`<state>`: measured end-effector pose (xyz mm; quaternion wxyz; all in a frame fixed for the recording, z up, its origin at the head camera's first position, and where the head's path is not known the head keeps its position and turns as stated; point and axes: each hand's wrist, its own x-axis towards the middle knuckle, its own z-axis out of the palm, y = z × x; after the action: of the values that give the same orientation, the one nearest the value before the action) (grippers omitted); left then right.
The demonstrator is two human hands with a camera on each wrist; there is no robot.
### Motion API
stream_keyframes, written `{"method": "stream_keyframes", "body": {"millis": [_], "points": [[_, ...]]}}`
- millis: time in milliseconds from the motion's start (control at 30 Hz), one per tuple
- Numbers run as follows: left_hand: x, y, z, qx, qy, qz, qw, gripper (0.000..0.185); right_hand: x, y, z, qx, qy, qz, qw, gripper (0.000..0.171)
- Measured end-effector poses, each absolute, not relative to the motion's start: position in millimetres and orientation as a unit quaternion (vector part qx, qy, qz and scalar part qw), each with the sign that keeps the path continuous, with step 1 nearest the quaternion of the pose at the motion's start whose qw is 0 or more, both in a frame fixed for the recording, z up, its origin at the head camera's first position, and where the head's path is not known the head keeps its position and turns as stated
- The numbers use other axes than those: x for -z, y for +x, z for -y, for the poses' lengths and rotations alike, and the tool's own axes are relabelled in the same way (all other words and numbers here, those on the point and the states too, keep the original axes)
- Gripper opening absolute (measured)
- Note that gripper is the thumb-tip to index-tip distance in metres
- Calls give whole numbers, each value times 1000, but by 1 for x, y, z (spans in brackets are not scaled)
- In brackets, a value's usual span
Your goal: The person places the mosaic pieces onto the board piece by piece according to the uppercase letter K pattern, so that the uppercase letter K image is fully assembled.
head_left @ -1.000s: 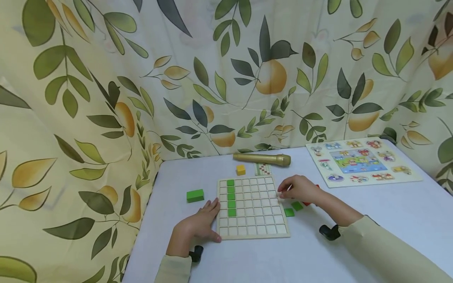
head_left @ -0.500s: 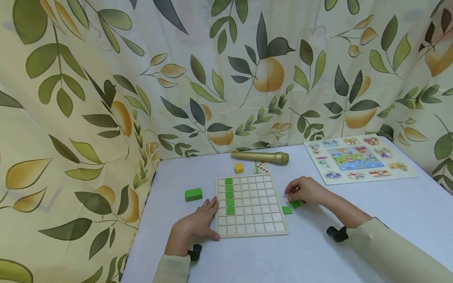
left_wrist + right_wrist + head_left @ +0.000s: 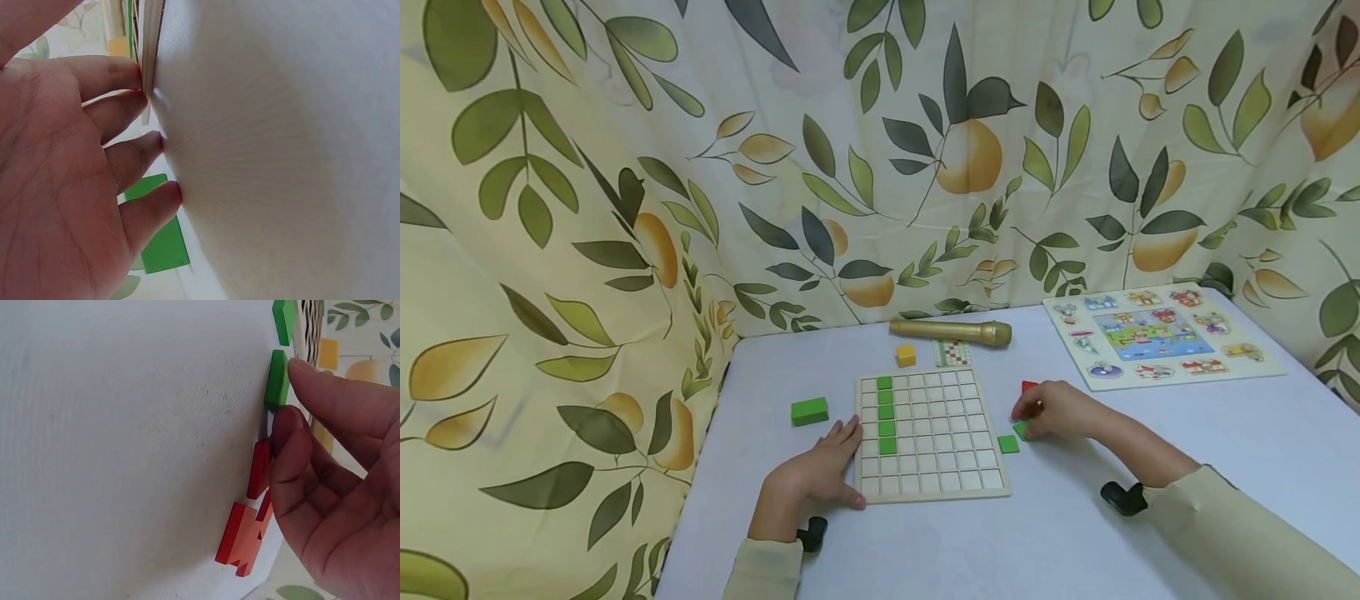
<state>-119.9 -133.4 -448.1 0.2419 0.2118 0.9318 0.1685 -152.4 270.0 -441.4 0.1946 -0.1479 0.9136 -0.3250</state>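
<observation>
1. Head view: your left hand point(image 3: 820, 477) lies against the left edge of the grid board point(image 3: 940, 429), thumb apart from the fingers; right of the board, your right hand point(image 3: 1060, 411) pinches a green tile point(image 3: 1020, 431), with a second green tile point(image 3: 1008, 444) nearer the board
2. Left wrist view: two of your left fingertips touch the board, and a green block point(image 3: 165, 244) sits left of it
3. Right wrist view: your thumb and forefinger are at the pinched tile, with red pieces point(image 3: 231, 534) farther from the board

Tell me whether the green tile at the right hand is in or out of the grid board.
Out: the green tile is beside the grid board, past its right edge, touching the right hand.
</observation>
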Motion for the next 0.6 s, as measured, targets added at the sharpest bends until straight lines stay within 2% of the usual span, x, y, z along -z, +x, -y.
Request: {"method": "stream_keyframes", "body": {"millis": [333, 600], "points": [[443, -118, 134, -177, 213, -929, 244, 114, 444, -151, -268, 298, -163, -921, 188, 21], [444, -117, 134, -181, 218, -928, 242, 115, 442, -152, -265, 304, -173, -919, 179, 14]]}}
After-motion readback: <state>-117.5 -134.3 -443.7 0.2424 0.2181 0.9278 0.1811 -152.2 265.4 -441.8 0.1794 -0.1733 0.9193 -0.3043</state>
